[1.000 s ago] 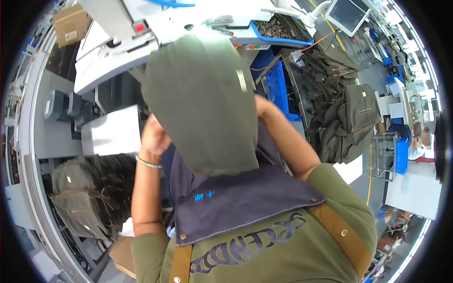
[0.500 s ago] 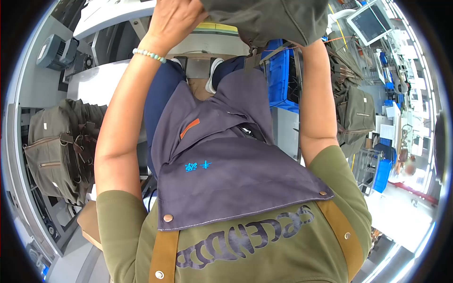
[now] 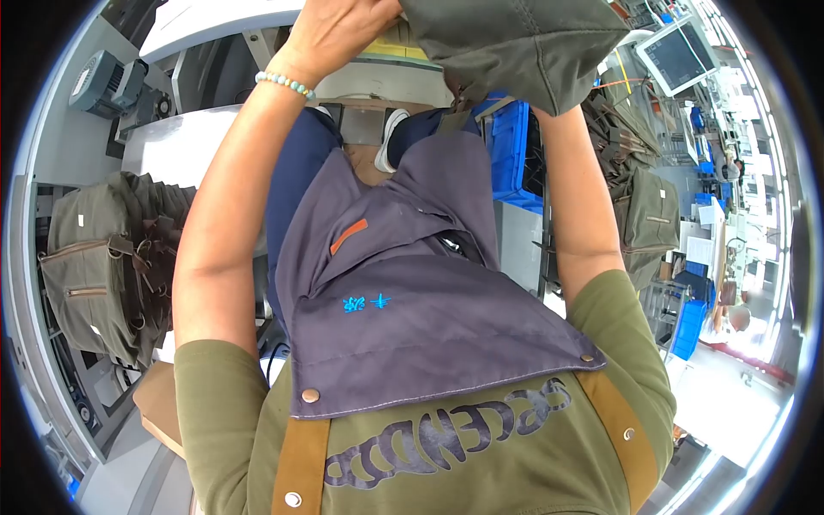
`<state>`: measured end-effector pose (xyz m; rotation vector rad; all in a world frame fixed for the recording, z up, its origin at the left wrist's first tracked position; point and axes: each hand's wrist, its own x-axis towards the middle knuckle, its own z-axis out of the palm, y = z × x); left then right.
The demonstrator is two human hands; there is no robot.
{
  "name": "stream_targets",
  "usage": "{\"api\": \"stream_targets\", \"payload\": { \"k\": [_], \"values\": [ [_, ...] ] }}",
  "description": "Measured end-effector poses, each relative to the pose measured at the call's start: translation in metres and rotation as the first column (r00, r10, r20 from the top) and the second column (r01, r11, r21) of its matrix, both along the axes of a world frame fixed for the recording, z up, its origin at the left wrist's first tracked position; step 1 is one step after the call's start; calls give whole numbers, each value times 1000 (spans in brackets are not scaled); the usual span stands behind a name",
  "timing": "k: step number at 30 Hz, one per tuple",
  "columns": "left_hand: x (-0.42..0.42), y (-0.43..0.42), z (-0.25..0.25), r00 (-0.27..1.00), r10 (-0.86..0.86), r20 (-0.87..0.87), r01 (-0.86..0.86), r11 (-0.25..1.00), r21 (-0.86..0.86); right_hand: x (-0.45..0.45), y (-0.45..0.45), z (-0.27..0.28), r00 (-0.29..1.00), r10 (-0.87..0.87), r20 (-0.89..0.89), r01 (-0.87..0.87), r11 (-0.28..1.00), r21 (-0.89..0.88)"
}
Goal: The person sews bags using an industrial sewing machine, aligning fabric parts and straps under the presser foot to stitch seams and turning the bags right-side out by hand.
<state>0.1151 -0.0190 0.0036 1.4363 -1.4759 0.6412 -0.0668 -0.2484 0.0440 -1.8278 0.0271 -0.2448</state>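
A dark olive fabric bag (image 3: 524,51) with sewn seams hangs at the top of the head view, partly cut off by the frame. My left hand (image 3: 343,30), with a beaded bracelet at the wrist, is at the bag's left edge, its fingers curled together against the fabric. The fingertips are partly out of frame. Behind the bag's right side my right hand is hidden; only the right forearm (image 3: 579,189) shows. A strap with a metal fitting (image 3: 459,103) dangles below the bag, over my lap.
Several olive bags (image 3: 103,266) are stacked at my left, and more bags (image 3: 648,215) at my right. A blue crate (image 3: 509,154) stands beside my right leg. A motor (image 3: 103,86) is at upper left, a monitor (image 3: 678,53) at upper right, a cardboard box (image 3: 159,403) at lower left.
The bag has shifted right and a little down in the view, showing more of its lower corner. My left hand has moved to the right along with it.
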Motion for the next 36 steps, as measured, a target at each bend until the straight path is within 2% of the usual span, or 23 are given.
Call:
{"api": "stream_targets", "payload": {
  "k": [2, 3, 4, 5, 6, 7, 8, 10, 11, 13, 15, 18, 20, 22, 24, 26, 29, 31, 32, 33, 34, 35, 36],
  "values": [
    [-2, 25, -6, 829, 341, 443, -455, 872, 181, -6, -5, -9, 997, 43, -65, -56, 972, -227],
    [-21, 31, 11, 787, 328, 523, -358, 933, -47, -12, -6, -13, 990, 93, -105, -125, 921, -369],
    [-21, 40, -8, 875, 257, 409, -254, 965, -62, -19, -7, -19, 974, 169, -148, -221, 838, -499],
    [-24, 55, -21, 892, 270, 363, -316, 946, 72, -29, -6, -26, 943, 252, -218, -333, 716, -613],
    [-20, 65, -42, 931, 225, 288, -238, 971, 10, -38, -4, -27, 887, 229, -400, -451, 614, -648],
    [-20, 85, -52, 962, 200, 187, -235, 954, 188, -40, -1, -20, 821, 175, -543, -541, 542, -643],
    [-17, 99, -71, 965, 221, 145, -239, 962, 129, -35, 4, -1, 666, 30, -745, -633, 550, -544],
    [-22, 105, -76, 924, 383, -25, -381, 923, 53, -36, -23, -22, 856, -175, -486, -352, 492, -796],
    [-17, 104, -70, 893, 447, -53, -446, 894, 36, -30, -35, -25, 914, -197, -355, -194, 557, -807],
    [-7, 98, -55, 849, 508, -142, -509, 860, 31, -7, -27, -1, 968, -197, -156, 39, 731, -681],
    [0, 84, -34, 841, 466, -275, -484, 875, 3, 21, -11, 7, 961, -181, 211, 272, 770, -577],
    [-3, 58, -7, 883, 357, -304, -384, 923, -34, 66, 5, 9, 925, -160, 345, 343, 741, -578],
    [-16, 46, 8, 861, 276, -427, -272, 960, 73, 84, 20, 13, 933, -207, 293, 343, 753, -562],
    [-23, 28, 12, 846, 314, -431, -317, 946, 66, 96, 26, 11, 939, -250, 237, 341, 766, -545],
    [-20, 22, 3, 752, 357, -555, -269, 934, 237, 101, 28, 6, 935, -250, 251, 349, 771, -533],
    [-8, 23, -9, 579, 342, -740, -75, 926, 370, 102, 28, -2, 929, -277, 246, 362, 820, -443],
    [15, 22, -20, 581, 248, -775, -37, 960, 279, 97, 19, -23, 911, -277, 306, 370, 877, -307],
    [23, 22, -20, 660, 322, -679, -70, 926, 371, 84, 22, -27, 900, -246, 360, 298, 950, -94],
    [27, 22, -19, 726, 390, -567, -118, 882, 456, 79, 20, -27, 898, -248, 363, 301, 949, -95],
    [34, 17, -34, 823, 324, -467, -166, 923, 347, 74, 17, -27, 875, -143, 462, 287, 923, -256],
    [36, 14, -38, 822, 325, -468, -167, 923, 347, 69, 17, -25, 845, -21, 535, 281, 868, -410],
    [38, 11, -41, 857, 398, -327, -274, 889, 366, 64, 18, -24, 838, 17, 545, 321, 793, -517],
    [37, 10, -37, 867, 465, -177, -380, 849, 368, 62, 20, -18, 838, 17, 545, 320, 794, -517]
  ]
}}
